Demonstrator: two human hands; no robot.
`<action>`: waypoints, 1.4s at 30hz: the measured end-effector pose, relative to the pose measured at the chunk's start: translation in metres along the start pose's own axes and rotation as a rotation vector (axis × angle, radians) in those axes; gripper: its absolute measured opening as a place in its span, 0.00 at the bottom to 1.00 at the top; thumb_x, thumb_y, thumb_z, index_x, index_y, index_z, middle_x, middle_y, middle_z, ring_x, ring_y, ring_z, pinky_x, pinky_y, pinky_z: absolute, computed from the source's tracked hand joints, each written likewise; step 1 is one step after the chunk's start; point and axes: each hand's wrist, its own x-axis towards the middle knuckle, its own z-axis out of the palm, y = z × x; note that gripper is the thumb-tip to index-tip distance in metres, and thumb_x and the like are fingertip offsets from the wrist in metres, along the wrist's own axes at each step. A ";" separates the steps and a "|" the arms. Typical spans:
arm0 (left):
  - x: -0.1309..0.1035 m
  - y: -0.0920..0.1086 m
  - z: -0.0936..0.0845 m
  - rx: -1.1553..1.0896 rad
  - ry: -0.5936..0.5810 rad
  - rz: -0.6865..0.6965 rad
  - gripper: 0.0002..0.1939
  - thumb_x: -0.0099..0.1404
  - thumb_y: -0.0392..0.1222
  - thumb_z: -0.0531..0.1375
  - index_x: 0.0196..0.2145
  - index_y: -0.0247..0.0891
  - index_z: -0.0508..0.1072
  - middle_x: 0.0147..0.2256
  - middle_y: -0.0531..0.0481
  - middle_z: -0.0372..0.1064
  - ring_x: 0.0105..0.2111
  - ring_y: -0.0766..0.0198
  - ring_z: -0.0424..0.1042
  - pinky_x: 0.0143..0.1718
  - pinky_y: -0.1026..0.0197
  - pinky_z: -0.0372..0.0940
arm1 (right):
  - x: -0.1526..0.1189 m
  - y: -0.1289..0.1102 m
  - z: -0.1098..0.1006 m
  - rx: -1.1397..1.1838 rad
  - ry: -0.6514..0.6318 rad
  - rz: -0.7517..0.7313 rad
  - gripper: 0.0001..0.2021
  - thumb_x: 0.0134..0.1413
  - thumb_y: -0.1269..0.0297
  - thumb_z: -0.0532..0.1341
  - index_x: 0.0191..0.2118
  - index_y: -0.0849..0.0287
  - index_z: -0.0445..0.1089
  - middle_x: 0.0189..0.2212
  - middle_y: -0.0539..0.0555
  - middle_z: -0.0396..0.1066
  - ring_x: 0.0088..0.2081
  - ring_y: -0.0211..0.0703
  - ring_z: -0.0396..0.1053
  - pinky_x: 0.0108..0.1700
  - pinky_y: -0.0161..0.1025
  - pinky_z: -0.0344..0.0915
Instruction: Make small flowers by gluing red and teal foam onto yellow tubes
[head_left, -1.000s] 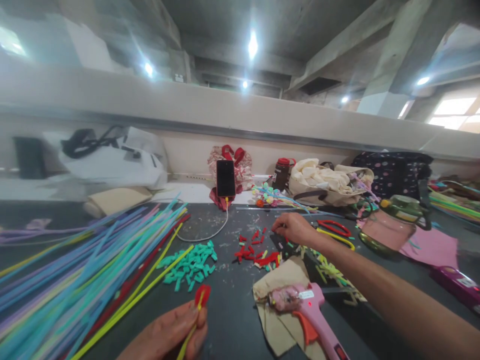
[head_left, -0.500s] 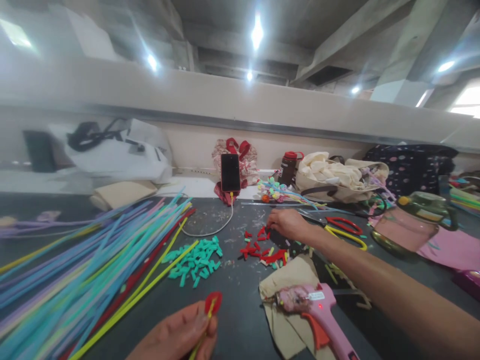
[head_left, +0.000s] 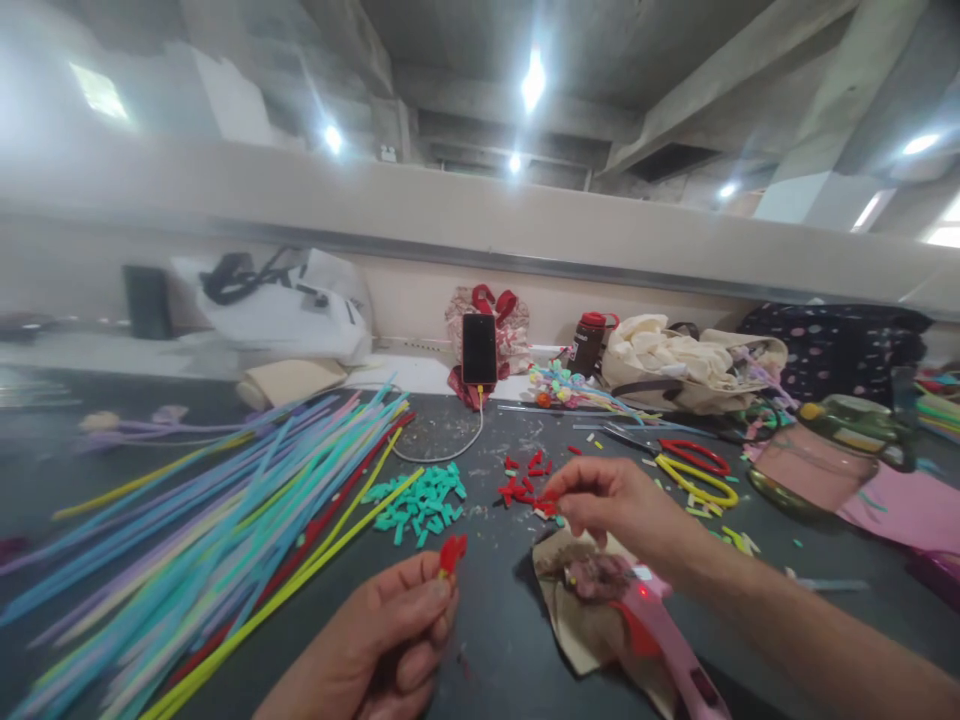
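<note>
My left hand (head_left: 394,630) pinches a small red flower (head_left: 452,553) on a yellow stem between thumb and fingertips, low in the middle of the view. Over the right end of the pile of short red pipe cleaner pieces (head_left: 517,488), my right hand (head_left: 615,505) is closed, a red piece showing at its fingertips. Beneath that hand lies a pink hot glue gun (head_left: 671,630) with its red light lit, resting on a beige cloth-like pad (head_left: 566,635). A heap of short teal pieces (head_left: 424,502) lies between the hands and the long stems.
Long coloured pipe cleaners (head_left: 247,520) fan across the left. Scissors (head_left: 697,470) with red and yellow handles lie at right, near a green-lidded jug (head_left: 817,455). A phone (head_left: 479,348) on a cable, a dark bottle (head_left: 589,343) and bags stand along the back.
My right hand has come nearer, from behind the red pieces to their right end, above the glue gun. My left hand has turned and lifted the red flower slightly. The view has shifted left.
</note>
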 end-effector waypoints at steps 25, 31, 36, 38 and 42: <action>-0.029 -0.037 0.010 -0.052 0.157 0.425 0.06 0.51 0.38 0.60 0.21 0.33 0.68 0.15 0.57 0.62 0.11 0.77 0.56 0.10 0.74 0.56 | -0.066 -0.060 0.086 -0.176 0.261 -0.298 0.06 0.44 0.75 0.56 0.24 0.60 0.67 0.20 0.47 0.65 0.23 0.33 0.62 0.25 0.30 0.53; -0.022 -0.043 0.007 -0.115 0.217 0.493 0.07 0.49 0.39 0.61 0.20 0.33 0.68 0.13 0.58 0.61 0.10 0.77 0.56 0.11 0.74 0.55 | -0.062 -0.054 0.098 -0.120 0.365 -0.258 0.06 0.47 0.73 0.56 0.23 0.61 0.67 0.19 0.47 0.65 0.22 0.33 0.62 0.24 0.30 0.54; -0.018 -0.044 0.013 -0.172 0.242 0.519 0.08 0.48 0.39 0.63 0.19 0.33 0.68 0.14 0.58 0.61 0.11 0.77 0.56 0.11 0.73 0.55 | -0.066 -0.053 0.106 -0.107 0.479 -0.261 0.07 0.48 0.71 0.55 0.23 0.61 0.66 0.19 0.48 0.65 0.22 0.34 0.63 0.25 0.30 0.54; -0.017 -0.044 0.015 -0.192 0.231 0.512 0.08 0.47 0.40 0.63 0.19 0.33 0.68 0.14 0.58 0.61 0.11 0.76 0.56 0.11 0.73 0.55 | -0.066 -0.052 0.110 -0.096 0.524 -0.285 0.07 0.49 0.71 0.54 0.23 0.61 0.65 0.19 0.48 0.64 0.22 0.34 0.62 0.25 0.31 0.54; -0.015 -0.044 0.015 -0.217 0.204 0.485 0.08 0.48 0.41 0.62 0.20 0.34 0.68 0.12 0.59 0.59 0.12 0.75 0.55 0.11 0.72 0.55 | -0.065 -0.049 0.117 -0.055 0.585 -0.327 0.08 0.49 0.70 0.54 0.23 0.61 0.64 0.19 0.48 0.63 0.21 0.33 0.61 0.24 0.30 0.54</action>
